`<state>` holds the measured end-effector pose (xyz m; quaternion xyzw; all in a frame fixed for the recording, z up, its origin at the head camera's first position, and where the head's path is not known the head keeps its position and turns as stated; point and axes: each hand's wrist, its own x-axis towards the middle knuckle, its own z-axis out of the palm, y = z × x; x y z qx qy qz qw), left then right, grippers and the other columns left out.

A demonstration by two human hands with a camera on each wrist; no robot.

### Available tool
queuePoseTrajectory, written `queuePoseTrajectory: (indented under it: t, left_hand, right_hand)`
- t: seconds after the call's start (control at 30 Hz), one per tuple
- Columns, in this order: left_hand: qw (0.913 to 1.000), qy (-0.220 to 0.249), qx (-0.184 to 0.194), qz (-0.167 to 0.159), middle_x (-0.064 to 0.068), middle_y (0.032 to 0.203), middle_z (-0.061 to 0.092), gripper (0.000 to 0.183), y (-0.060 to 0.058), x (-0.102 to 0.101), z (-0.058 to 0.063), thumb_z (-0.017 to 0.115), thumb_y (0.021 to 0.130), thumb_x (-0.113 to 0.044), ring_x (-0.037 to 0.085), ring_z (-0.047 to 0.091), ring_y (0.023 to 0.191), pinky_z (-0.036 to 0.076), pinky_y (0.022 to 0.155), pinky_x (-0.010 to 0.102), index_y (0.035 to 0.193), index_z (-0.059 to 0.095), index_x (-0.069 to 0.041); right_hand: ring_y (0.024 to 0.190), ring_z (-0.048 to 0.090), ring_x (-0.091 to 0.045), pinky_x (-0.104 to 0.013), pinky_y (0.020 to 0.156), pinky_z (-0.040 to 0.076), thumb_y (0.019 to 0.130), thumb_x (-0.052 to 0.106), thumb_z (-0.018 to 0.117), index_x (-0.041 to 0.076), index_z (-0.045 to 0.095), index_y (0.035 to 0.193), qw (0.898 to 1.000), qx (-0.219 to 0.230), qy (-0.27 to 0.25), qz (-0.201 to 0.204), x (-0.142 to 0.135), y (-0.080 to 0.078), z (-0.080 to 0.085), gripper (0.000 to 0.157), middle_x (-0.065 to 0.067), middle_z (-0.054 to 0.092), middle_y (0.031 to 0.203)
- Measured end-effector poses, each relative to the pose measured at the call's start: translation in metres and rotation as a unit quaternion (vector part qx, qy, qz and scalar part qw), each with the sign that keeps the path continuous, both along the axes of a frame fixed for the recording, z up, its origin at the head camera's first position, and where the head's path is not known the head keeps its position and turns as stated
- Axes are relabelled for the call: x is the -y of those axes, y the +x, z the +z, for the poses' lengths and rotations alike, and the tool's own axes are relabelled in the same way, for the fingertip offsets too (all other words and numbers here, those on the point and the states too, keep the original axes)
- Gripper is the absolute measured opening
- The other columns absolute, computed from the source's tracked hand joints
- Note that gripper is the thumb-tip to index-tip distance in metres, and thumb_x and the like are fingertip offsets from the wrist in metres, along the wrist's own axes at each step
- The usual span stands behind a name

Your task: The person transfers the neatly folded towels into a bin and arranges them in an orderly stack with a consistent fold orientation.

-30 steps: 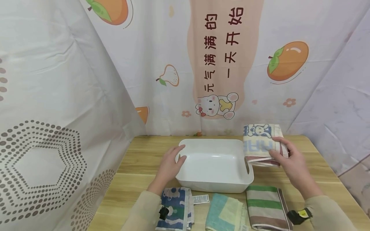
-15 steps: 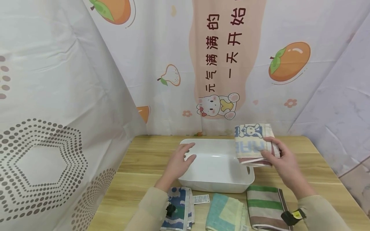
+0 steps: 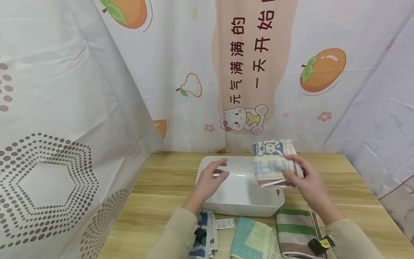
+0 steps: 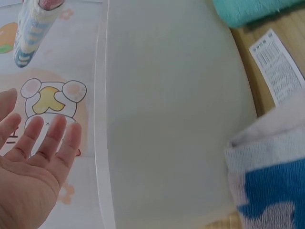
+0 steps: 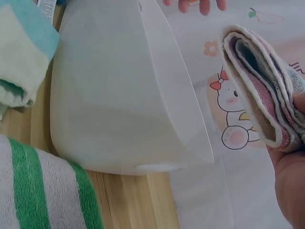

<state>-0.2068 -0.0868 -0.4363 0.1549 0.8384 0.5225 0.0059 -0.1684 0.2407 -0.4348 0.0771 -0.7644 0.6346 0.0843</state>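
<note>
My right hand [image 3: 307,181] grips the right edge of a folded cream towel [image 3: 271,162] with a blue bear pattern and reddish-brown layers. It holds the towel raised over the right part of a white plastic basin [image 3: 239,210]. In the right wrist view the towel's folded layers [image 5: 257,90] show edge-on. Over the basin's left side hovers my left hand [image 3: 208,181], its fingers loosely bent and holding nothing. The left wrist view shows that palm [image 4: 28,181] with its fingers spread apart.
In front of the basin lie a blue patterned towel [image 3: 210,230] with a white label [image 3: 225,223], a teal and yellow towel [image 3: 252,237], and a striped green towel [image 3: 295,228]. All rest on a wooden table [image 3: 155,201]. A printed curtain [image 3: 181,64] hangs behind.
My right hand has carried the folded towel leftward, from beyond the basin's right rim to over the basin. My left hand has left the left rim and shifted right and inward.
</note>
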Motion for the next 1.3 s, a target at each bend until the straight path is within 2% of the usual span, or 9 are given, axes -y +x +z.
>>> queuePoseTrajectory:
  t: [0.17, 0.27, 0.4, 0.6, 0.73, 0.9, 1.0, 1.3]
  left_hand:
    - [0.9981, 0.042, 0.045, 0.005, -0.004, 0.133, 0.064, 0.047, 0.000, -0.007, 0.001, 0.067, 0.101, -0.030, 0.016, 0.070, 0.107, 0.058, 0.091, 0.037, 0.147, 0.055, -0.030]
    - [0.9937, 0.087, 0.070, 0.001, -0.002, 0.133, 0.065, 0.048, 0.000, -0.011, 0.001, 0.068, 0.100, -0.029, 0.016, 0.072, 0.100, 0.059, 0.089, 0.034, 0.146, 0.056, -0.029]
    - [0.9867, 0.135, 0.090, -0.014, 0.005, 0.135, 0.063, 0.050, 0.000, -0.016, 0.003, 0.069, 0.099, -0.027, 0.019, 0.071, 0.105, 0.060, 0.089, 0.033, 0.147, 0.055, -0.025]
    - [0.9782, 0.175, 0.106, -0.035, 0.012, 0.137, 0.061, 0.050, 0.001, -0.023, 0.003, 0.068, 0.100, -0.025, 0.025, 0.070, 0.110, 0.060, 0.090, 0.036, 0.148, 0.054, -0.022]
    - [0.9694, 0.210, 0.117, -0.052, 0.012, 0.140, 0.057, 0.050, 0.001, -0.028, 0.002, 0.067, 0.101, -0.022, 0.029, 0.068, 0.113, 0.060, 0.090, 0.042, 0.149, 0.053, -0.022]
    - [0.9558, 0.256, 0.134, -0.056, 0.008, 0.140, 0.056, 0.049, 0.002, -0.034, 0.001, 0.067, 0.101, -0.019, 0.027, 0.069, 0.110, 0.060, 0.088, 0.048, 0.147, 0.055, -0.031]
    - [0.9488, 0.276, 0.147, -0.048, 0.007, 0.139, 0.055, 0.049, 0.003, -0.037, 0.000, 0.067, 0.101, -0.018, 0.025, 0.069, 0.106, 0.061, 0.086, 0.046, 0.145, 0.057, -0.035]
    - [0.9288, 0.322, 0.179, -0.040, 0.009, 0.138, 0.057, 0.053, 0.004, -0.040, -0.005, 0.066, 0.101, -0.016, 0.019, 0.067, 0.100, 0.062, 0.077, 0.038, 0.150, 0.052, -0.031]
  right_hand:
    - [0.088, 0.068, -0.012, -0.029, 0.071, 0.062, 0.100, 0.010, 0.067, 0.010, 0.050, 0.146, 1.000, 0.002, -0.021, 0.020, 0.007, 0.001, 0.001, 0.049, -0.009, 0.054, 0.114]
    - [0.090, 0.069, -0.012, -0.031, 0.073, 0.063, 0.101, 0.014, 0.067, 0.011, 0.048, 0.147, 1.000, 0.007, -0.004, 0.023, 0.011, 0.001, 0.000, 0.050, -0.015, 0.052, 0.119]
    - [0.091, 0.069, -0.012, -0.031, 0.073, 0.063, 0.101, 0.018, 0.066, 0.012, 0.046, 0.148, 0.999, 0.014, 0.013, 0.026, 0.016, 0.002, -0.001, 0.052, -0.022, 0.051, 0.124]
    - [0.090, 0.070, -0.013, -0.033, 0.074, 0.063, 0.101, 0.018, 0.067, 0.011, 0.046, 0.148, 0.999, 0.025, 0.005, 0.034, 0.024, 0.002, -0.002, 0.052, -0.025, 0.051, 0.125]
    - [0.090, 0.070, -0.013, -0.033, 0.074, 0.063, 0.101, 0.018, 0.067, 0.012, 0.046, 0.147, 0.999, 0.023, 0.000, 0.042, 0.030, 0.003, -0.001, 0.051, -0.026, 0.051, 0.124]
    - [0.090, 0.071, -0.015, -0.035, 0.074, 0.063, 0.101, 0.016, 0.066, 0.010, 0.047, 0.147, 0.998, 0.016, -0.012, 0.053, 0.036, 0.003, 0.001, 0.050, -0.025, 0.051, 0.125]
    - [0.090, 0.071, -0.014, -0.034, 0.073, 0.063, 0.101, 0.016, 0.066, 0.010, 0.047, 0.146, 0.998, 0.016, -0.013, 0.052, 0.039, 0.004, 0.001, 0.049, -0.024, 0.051, 0.125]
    - [0.095, 0.067, -0.013, -0.031, 0.074, 0.062, 0.100, 0.020, 0.069, 0.012, 0.048, 0.146, 0.999, 0.030, -0.013, 0.042, 0.045, 0.007, 0.001, 0.051, -0.020, 0.050, 0.127]
